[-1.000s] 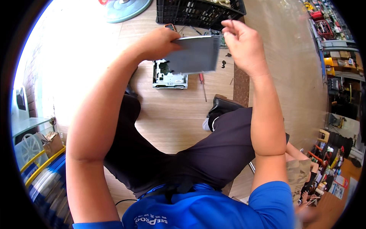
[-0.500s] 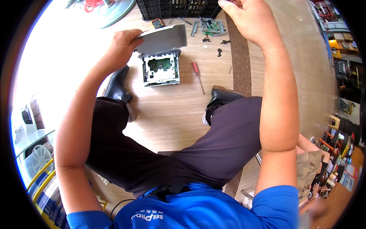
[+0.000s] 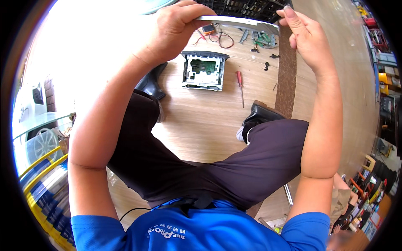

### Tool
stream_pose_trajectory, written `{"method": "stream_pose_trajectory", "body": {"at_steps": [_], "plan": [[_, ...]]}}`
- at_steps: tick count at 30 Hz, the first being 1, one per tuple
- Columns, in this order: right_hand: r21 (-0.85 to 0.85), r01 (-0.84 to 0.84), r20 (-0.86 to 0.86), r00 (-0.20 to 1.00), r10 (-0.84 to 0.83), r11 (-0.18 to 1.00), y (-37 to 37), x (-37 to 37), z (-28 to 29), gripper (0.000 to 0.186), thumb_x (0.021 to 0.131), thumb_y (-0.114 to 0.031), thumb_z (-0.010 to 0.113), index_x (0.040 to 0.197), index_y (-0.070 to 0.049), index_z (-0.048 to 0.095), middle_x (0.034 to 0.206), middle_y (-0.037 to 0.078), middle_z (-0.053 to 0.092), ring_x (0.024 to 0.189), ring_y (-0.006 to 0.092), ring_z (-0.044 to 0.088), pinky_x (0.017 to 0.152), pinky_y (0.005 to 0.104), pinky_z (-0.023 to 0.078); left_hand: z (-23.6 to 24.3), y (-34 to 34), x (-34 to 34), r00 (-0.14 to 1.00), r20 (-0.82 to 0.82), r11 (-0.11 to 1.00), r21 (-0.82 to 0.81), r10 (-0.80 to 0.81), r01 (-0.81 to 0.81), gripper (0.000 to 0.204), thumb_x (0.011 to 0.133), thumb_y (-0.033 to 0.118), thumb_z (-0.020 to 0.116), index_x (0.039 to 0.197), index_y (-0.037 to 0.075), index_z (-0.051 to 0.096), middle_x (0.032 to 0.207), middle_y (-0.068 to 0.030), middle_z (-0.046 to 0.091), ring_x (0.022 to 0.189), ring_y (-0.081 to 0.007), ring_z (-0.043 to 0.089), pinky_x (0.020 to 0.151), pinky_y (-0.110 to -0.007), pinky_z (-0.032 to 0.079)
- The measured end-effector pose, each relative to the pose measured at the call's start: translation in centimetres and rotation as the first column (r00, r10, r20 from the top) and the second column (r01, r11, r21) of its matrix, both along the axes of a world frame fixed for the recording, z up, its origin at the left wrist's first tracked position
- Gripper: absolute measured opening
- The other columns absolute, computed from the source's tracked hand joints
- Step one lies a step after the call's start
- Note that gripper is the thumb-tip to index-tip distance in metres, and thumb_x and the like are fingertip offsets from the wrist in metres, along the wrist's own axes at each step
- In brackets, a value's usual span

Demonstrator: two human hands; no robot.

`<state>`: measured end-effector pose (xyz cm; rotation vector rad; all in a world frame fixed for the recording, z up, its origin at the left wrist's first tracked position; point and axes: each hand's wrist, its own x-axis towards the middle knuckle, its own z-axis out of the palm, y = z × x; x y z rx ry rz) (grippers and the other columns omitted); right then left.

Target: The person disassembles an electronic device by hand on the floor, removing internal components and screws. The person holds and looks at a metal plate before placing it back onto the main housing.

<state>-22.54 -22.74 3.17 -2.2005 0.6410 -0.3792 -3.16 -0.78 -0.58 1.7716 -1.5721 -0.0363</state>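
Note:
My left hand [image 3: 178, 29] is closed on one end of a thin grey metal panel [image 3: 243, 21], held up and seen nearly edge-on. Close to the panel's other end is my right hand [image 3: 307, 39], its fingers loosely curled and apart, with nothing visible in them. A gap shows between that hand and the panel. Below, on the floor between my feet, sits a box-shaped electronic unit [image 3: 204, 81] with its top uncovered, showing a white metal frame and a green circuit board. A red-handled screwdriver [image 3: 240, 83] lies to the right of the unit.
A black plastic crate [image 3: 251, 8] stands at the far side. Before it lie an orange-and-black meter [image 3: 208, 29] with leads, a bag with green circuit boards [image 3: 264, 39] and small black parts [image 3: 266, 66]. My black shoes [image 3: 261, 113] flank the unit. Cluttered shelves [image 3: 383, 75] line the right.
My left hand has lifted the panel and moved it right, turning it from its broad face to nearly edge-on. My right hand appears lower and farther right. The view has shifted too.

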Motion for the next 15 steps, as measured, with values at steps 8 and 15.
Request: {"method": "stream_pose_trajectory", "body": {"at_steps": [8,15], "plan": [[-0.118,0.089,-0.291,0.949,-0.120,0.989,-2.3,0.9,-1.7,0.066,0.089,-0.061,0.057,0.108,0.001,0.067,0.080,0.005,0.063,0.053,0.0064,0.046,0.048,0.0232,0.039,1.3,1.6,-0.4,0.996,0.066,0.992,-0.106,-0.058,0.065,0.023,0.077,-0.001,0.064,0.099,0.004,0.068,0.091,-0.0151,0.066,0.085,-0.0331,0.066,0.073,-0.038,0.053],[0.557,0.025,-0.165,0.983,0.081,0.830,-3.0,0.4,-2.2,0.037,0.095,-0.034,0.059,0.106,0.001,0.065,0.080,0.003,0.065,0.055,0.0049,0.047,0.042,0.0202,0.033,1.3,1.6,-0.1,0.990,0.124,0.983,-0.164,-0.064,0.084,0.024,0.077,-0.006,0.061,0.098,0.004,0.067,0.097,-0.0136,0.065,0.089,-0.0307,0.064,0.077,-0.037,0.053]]}}
